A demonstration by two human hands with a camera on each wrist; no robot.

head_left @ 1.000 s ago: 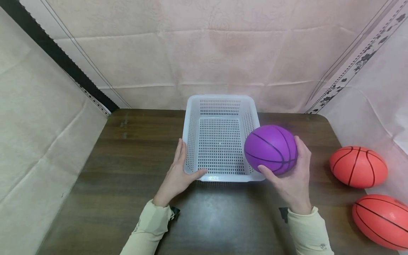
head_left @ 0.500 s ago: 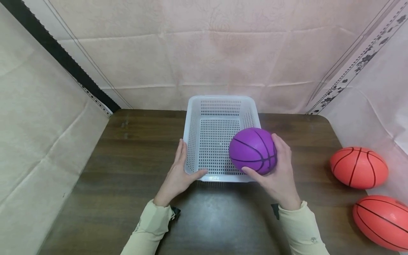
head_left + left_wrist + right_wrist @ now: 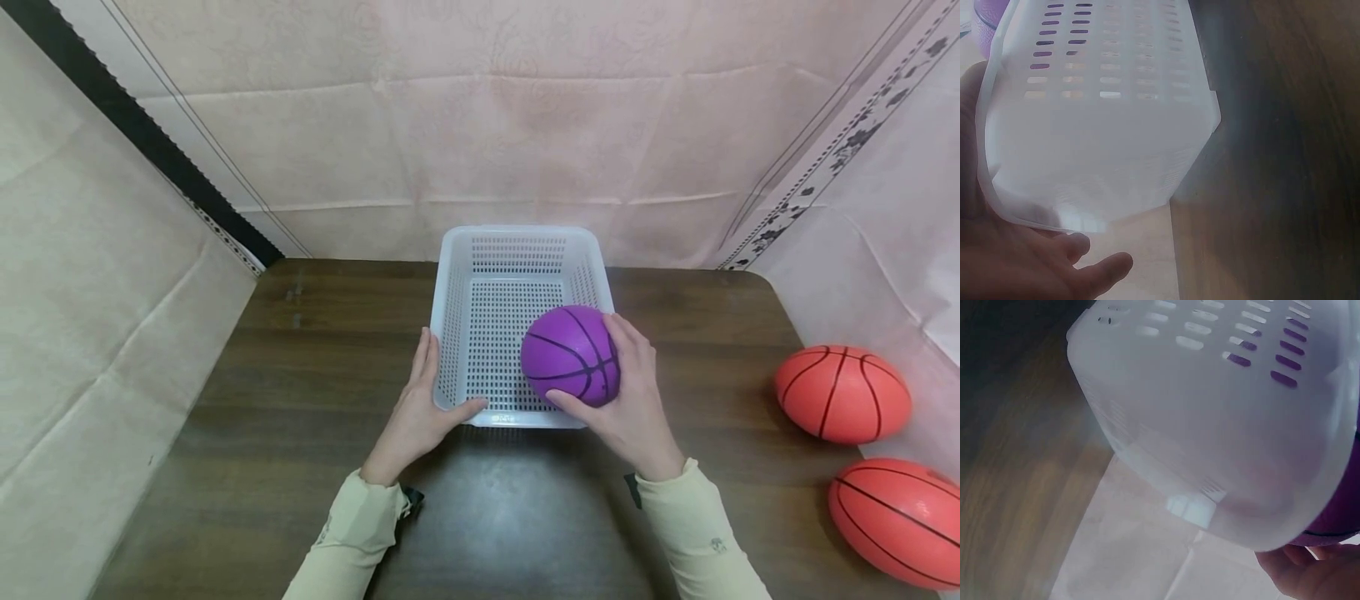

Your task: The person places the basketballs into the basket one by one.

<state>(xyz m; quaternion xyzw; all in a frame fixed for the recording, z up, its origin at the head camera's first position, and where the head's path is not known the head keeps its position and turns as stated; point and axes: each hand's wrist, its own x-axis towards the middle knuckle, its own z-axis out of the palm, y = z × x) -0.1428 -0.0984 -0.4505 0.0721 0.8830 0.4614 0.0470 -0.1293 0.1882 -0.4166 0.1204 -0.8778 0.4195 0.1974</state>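
A white perforated plastic basket (image 3: 517, 419) stands on the dark wooden table. My left hand (image 3: 418, 429) holds its front left corner, thumb over the front rim and fingers along the outer left side. At the front right part of the basket, my right hand (image 3: 628, 408) grips a purple basketball (image 3: 564, 357) from its right side. Purple shows through the slots of the basket wall (image 3: 1166, 406) in the right wrist view, and the ball (image 3: 1342, 503) also rises past the rim. Whether the ball touches the basket floor is hidden.
Two orange-red basketballs, one farther back (image 3: 843, 393) and one nearer (image 3: 900, 523), lie at the table's right edge. Pale cloth (image 3: 525, 150) hangs behind the table and along both sides. The brown tabletop (image 3: 300, 400) extends left of the basket.
My right hand has carried the purple basketball leftward and lower, from over the basket's right rim to inside its outline. The left hand and the basket have stayed put.
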